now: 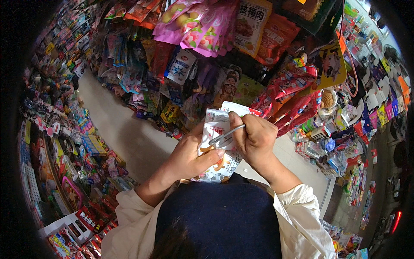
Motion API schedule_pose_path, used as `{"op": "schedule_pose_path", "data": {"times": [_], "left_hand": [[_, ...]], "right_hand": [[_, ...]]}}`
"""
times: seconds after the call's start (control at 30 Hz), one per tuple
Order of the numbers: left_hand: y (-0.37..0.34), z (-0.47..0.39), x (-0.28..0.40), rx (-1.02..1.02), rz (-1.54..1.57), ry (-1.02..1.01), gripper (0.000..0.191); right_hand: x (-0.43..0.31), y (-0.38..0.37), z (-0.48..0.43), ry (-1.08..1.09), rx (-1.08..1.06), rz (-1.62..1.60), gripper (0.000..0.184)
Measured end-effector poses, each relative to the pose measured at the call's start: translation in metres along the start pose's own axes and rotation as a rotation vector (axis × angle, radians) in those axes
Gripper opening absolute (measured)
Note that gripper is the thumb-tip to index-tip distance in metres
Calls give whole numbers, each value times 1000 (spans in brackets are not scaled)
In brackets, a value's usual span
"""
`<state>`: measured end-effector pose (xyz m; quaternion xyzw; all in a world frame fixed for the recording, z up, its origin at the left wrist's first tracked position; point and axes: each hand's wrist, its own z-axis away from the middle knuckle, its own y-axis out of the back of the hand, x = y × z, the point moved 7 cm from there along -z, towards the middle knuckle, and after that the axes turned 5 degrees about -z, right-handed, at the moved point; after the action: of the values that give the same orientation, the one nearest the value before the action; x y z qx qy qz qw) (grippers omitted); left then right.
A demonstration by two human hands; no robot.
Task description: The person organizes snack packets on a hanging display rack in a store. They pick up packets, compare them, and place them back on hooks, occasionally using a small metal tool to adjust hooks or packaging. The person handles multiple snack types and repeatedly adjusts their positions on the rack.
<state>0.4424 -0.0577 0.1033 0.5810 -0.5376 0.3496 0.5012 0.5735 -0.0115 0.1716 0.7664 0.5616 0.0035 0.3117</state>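
Note:
Close to the body, my left hand [189, 153] grips a small stack of white printed snack packets [212, 127], its thumb across the front one. My right hand [258, 134] is curled at the packets' right upper edge, with its thumb pointing up. From its fist a curved grey metal rod [223, 135], like a hook or ring, runs across the front packet. Whether the rod passes through a packet's hole is unclear. Behind the top of the stack, a white packet with red and green print [237, 108] shows. The right fingers' undersides are hidden.
In front hang many snack bags, among them pink pouches [197, 29], an orange pouch [275, 40] and red packets [291, 87]. Crowded shelves of small goods [93, 142] line the left. Boxed goods [339, 145] stand at the right. Pale floor tiles [110, 113] show between.

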Motion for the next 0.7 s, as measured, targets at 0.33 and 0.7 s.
{"op": "schedule_pose_path", "data": {"times": [0.33, 0.7], "left_hand": [[5, 3, 0, -1, -86, 1, 42], [4, 0, 1, 24, -178, -64, 26]], "right_hand": [[-5, 3, 5, 27, -2, -38, 42], [-17, 5, 3, 154, -3, 9, 42]]}}
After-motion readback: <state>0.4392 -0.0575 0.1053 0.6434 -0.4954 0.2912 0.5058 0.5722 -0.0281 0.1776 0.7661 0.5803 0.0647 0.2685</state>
